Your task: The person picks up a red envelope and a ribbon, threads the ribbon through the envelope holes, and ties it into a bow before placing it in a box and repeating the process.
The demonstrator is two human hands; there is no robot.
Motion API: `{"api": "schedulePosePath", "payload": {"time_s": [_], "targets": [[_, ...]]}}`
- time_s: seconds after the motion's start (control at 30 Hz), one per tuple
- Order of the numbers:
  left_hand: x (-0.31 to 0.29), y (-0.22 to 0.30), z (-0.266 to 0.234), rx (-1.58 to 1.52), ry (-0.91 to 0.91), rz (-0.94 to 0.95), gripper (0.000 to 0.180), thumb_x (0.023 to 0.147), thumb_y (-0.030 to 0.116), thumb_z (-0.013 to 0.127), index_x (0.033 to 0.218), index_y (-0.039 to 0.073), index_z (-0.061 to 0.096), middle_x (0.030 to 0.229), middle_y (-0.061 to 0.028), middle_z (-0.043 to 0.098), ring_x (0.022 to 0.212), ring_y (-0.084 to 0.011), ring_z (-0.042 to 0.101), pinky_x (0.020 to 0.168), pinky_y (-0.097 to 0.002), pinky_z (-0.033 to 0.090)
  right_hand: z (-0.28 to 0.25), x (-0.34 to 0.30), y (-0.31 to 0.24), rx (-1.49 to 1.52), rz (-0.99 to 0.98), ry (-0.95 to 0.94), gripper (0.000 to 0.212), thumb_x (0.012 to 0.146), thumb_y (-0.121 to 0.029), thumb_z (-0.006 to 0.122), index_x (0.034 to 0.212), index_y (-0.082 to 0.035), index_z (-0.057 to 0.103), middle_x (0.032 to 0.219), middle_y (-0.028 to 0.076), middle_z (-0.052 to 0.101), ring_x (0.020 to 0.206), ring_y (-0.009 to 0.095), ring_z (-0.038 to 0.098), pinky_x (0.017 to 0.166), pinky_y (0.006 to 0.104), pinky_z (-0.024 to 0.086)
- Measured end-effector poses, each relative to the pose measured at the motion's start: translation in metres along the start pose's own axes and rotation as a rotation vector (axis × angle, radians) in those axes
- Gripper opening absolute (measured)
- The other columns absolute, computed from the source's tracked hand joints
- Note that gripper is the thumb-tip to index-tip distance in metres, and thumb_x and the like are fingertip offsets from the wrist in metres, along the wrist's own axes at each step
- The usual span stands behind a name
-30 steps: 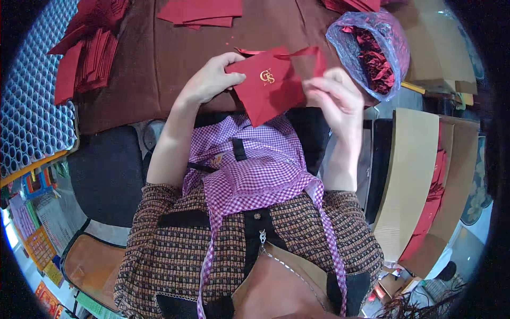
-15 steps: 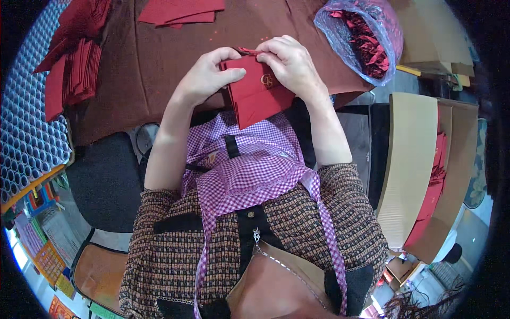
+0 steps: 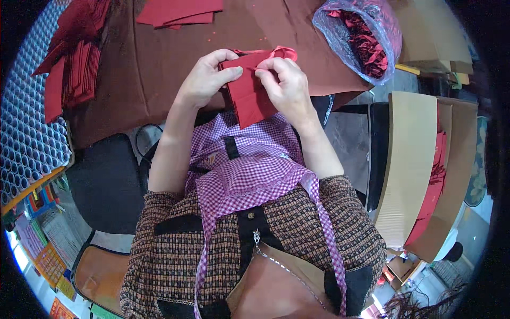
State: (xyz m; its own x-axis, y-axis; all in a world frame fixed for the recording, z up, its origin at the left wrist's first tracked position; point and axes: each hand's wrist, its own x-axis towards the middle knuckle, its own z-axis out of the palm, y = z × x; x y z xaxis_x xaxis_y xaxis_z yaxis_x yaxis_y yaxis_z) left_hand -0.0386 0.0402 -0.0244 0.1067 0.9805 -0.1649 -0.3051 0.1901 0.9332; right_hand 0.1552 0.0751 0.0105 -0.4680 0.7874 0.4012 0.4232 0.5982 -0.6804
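Both my hands hold a small red paper bag (image 3: 249, 95) just above my lap, at the near edge of a brown-covered table (image 3: 159, 64). My left hand (image 3: 204, 80) grips the bag's left top corner. My right hand (image 3: 284, 82) pinches its upper edge, where a red ribbon handle (image 3: 276, 52) loops up. The bag's plain side faces me.
Flat red paper pieces lie at the table's far edge (image 3: 178, 11) and in stacks at the left (image 3: 69, 74). A clear plastic bag of red ribbons (image 3: 364, 37) sits at the right. Cardboard boxes with red items (image 3: 425, 175) stand to my right. White tubes (image 3: 26, 138) are racked at far left.
The bag has been turned so its plain side faces me instead of the gold emblem. My right hand has come in from the bag's right edge to pinch the top edge by the handle.
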Motion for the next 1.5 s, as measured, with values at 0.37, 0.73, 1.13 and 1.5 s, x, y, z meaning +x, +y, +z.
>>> {"api": "schedulePosePath", "payload": {"time_s": [0.37, 0.73, 1.13, 1.5], "targets": [[-0.004, 0.007, 0.007, 0.061, 0.001, 0.039, 0.019, 0.085, 0.003, 0.063, 0.104, 0.001, 0.059, 0.088, -0.0014, 0.063, 0.077, -0.0065, 0.057, 0.07, -0.0215, 0.048, 0.008, -0.002, 0.0, -0.102, -0.081, 0.076, 0.009, 0.077, -0.009, 0.066, 0.079, -0.002, 0.061, 0.075, 0.011, 0.061, 0.073, 0.027, 0.059, 0.069, 0.038, 0.046], [-0.007, 0.009, 0.016, 0.629, 0.113, 0.434, 0.021, 0.073, 0.0, 0.069, 0.093, -0.001, 0.063, 0.097, -0.0074, 0.056, 0.093, -0.0169, 0.055, 0.08, -0.0277, 0.045, 0.005, 0.001, -0.011, -0.171, -0.088, 0.021, 0.011, 0.077, -0.008, 0.066, 0.077, -0.001, 0.056, 0.071, 0.013, 0.06, 0.069, 0.03, 0.059, 0.064, 0.0402, 0.047], [-0.005, -0.003, 0.009, 0.569, 0.127, 0.414, 0.018, 0.073, -0.003, 0.066, 0.09, -0.001, 0.062, 0.098, -0.0074, 0.055, 0.095, -0.018, 0.054, 0.081, -0.0274, 0.045, 0.032, -0.007, -0.006, 0.055, 0.186, 0.087, 0.011, 0.08, -0.008, 0.062, 0.078, 0.001, 0.057, 0.071, 0.016, 0.062, 0.064, 0.027, 0.062, 0.059, 0.0363, 0.048], [-0.005, -0.02, 0.002, 0.835, 0.301, 0.326, 0.022, 0.074, 0.01, 0.069, 0.092, 0.0, 0.063, 0.096, -0.0119, 0.058, 0.085, -0.0254, 0.06, 0.072, -0.0331, 0.049, 0.046, -0.006, 0.008, -0.032, 0.205, 0.0, 0.013, 0.08, -0.012, 0.062, 0.078, 0.0, 0.059, 0.071, 0.017, 0.063, 0.067, 0.031, 0.064, 0.06, 0.0393, 0.05]]}}
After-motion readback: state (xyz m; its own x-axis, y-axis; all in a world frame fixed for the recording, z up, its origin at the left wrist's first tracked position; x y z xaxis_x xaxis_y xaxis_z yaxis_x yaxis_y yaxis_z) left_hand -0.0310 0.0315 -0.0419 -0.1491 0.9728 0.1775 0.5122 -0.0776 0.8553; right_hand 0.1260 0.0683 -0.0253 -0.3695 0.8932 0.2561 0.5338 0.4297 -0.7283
